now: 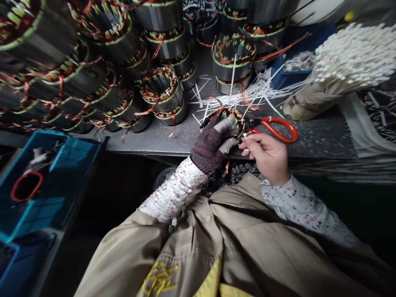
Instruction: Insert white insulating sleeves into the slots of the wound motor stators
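A motor stator [240,119] with copper windings and a pale green rim sits at the front edge of the bench. My left hand [212,142], in a dark knitted glove with pale fingertips, is closed over the stator's near left side and hides much of it. On the right side of the stator, my bare right hand [269,156] pinches a white cable tie [245,135] between thumb and forefinger. Another white tie [233,80] stands up from the stator. Red-handled cutters [291,132] lie just beyond my right hand, their jaws partly hidden.
Stacked stators [163,88] fill the back and left. Loose white ties [262,93] lie behind my hands. At the right stands a thick bundle of ties [352,53], near a blue bin [280,78]. A blue tray [58,202] is lower left.
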Demonstrator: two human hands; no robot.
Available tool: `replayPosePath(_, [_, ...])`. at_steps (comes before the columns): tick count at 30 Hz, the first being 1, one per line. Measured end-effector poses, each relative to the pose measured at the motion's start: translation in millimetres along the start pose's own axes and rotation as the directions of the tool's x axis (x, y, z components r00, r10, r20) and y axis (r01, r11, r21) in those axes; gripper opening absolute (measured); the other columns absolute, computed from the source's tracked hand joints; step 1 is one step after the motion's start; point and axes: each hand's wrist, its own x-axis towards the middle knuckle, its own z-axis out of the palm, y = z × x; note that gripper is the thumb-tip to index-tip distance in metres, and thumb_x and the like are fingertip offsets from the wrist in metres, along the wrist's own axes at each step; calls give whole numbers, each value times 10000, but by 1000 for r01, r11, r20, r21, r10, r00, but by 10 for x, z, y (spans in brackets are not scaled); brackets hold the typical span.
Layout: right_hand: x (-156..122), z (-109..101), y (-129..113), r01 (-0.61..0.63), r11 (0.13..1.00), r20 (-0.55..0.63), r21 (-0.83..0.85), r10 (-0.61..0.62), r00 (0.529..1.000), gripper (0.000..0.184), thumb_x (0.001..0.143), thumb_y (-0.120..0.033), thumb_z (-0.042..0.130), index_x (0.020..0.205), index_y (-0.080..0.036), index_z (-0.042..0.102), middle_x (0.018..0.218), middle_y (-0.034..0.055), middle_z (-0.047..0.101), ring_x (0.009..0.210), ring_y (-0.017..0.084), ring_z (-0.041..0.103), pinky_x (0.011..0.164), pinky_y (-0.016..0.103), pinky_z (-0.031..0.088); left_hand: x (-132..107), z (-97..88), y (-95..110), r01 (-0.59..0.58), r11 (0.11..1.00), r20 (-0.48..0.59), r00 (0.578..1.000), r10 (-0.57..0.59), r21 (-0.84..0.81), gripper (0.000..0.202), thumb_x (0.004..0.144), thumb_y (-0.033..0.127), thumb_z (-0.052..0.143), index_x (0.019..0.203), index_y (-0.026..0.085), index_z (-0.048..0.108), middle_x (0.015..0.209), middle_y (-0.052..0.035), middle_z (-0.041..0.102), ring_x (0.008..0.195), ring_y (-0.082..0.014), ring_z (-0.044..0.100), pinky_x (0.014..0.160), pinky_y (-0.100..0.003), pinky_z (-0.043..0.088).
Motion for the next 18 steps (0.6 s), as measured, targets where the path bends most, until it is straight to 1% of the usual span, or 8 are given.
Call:
replayPosePath(2, [-10, -35, -51, 0, 999, 30, -32, 1, 1000, 269, 920, -448, 657, 817, -202, 696, 719, 8, 703, 573, 115, 618, 528, 238, 503, 46, -33, -24, -78, 997, -9, 997, 78, 17, 242, 1018, 354, 547, 1195, 218, 640, 1127, -72, 717, 1069, -175, 702, 998, -398, 579])
replayPosePath(3, [-14, -52, -72, 22, 998, 49, -58, -19, 999, 278, 926, -441, 645, 791, -202, 687, 723, 10, 691, 599, 120, 618, 557, 249, 509, 69, -45, -38, -118, 993, -5, 993, 119, 26, 183, 1008, 332, 564, 1093, 213, 673, 1066, -62, 732, 1033, -177, 705, 1011, -421, 568])
replayPosePath(5, [-18, -75, -99, 85, 990, 85, -116, -75, 994, 281, 932, -409, 627, 743, -204, 664, 723, 14, 669, 639, 133, 614, 605, 274, 509, 104, -55, -59, -178, 984, -12, 984, 178, 18, 154, 1001, 306, 569, 1013, 205, 685, 996, -57, 742, 961, -179, 710, 1000, -451, 564])
replayPosePath(8, [-5, -73, -91, 136, 973, 94, -187, -120, 988, 253, 926, -365, 613, 733, -206, 652, 704, 11, 648, 636, 143, 594, 623, 295, 485, 114, -49, -60, -182, 983, -43, 982, 183, 9, 145, 995, 287, 575, 998, 198, 689, 981, -67, 746, 962, -189, 704, 948, -445, 575])
replayPosePath(11, [40, -30, -24, 127, 963, 57, -236, -117, 992, 232, 914, -344, 609, 732, -203, 636, 644, -7, 614, 581, 132, 553, 590, 286, 438, 99, -53, -46, -172, 985, -32, 985, 172, 11, 121, 976, 278, 615, 1023, 192, 685, 995, -72, 746, 1010, -197, 693, 909, -413, 585])
replayPosePath(14, [89, 23, 76, 110, 954, 25, -278, -107, 994, 249, 890, -362, 624, 702, -200, 613, 598, -15, 587, 560, 128, 527, 571, 281, 402, 88, -65, -56, -191, 981, -19, 981, 192, 34, 155, 951, 277, 665, 1085, 198, 669, 1044, -66, 744, 1028, -189, 688, 931, -405, 586])
replayPosePath(16, [93, 41, 127, 84, 962, 20, -259, -81, 997, 248, 877, -365, 635, 693, -201, 609, 584, -19, 573, 554, 130, 521, 558, 276, 398, 82, -69, -72, -195, 979, -18, 980, 196, 50, 167, 967, 291, 639, 1107, 204, 663, 1062, -64, 741, 1035, -185, 687, 951, -411, 585])
replayPosePath(18, [66, 39, 137, 53, 982, 5, -180, -53, 999, 239, 888, -360, 629, 708, -205, 612, 598, -20, 577, 551, 131, 529, 544, 271, 415, 75, -71, -80, -181, 982, 0, 983, 181, 58, 162, 985, 294, 598, 1103, 206, 664, 1052, -64, 741, 1047, -186, 681, 947, -407, 588])
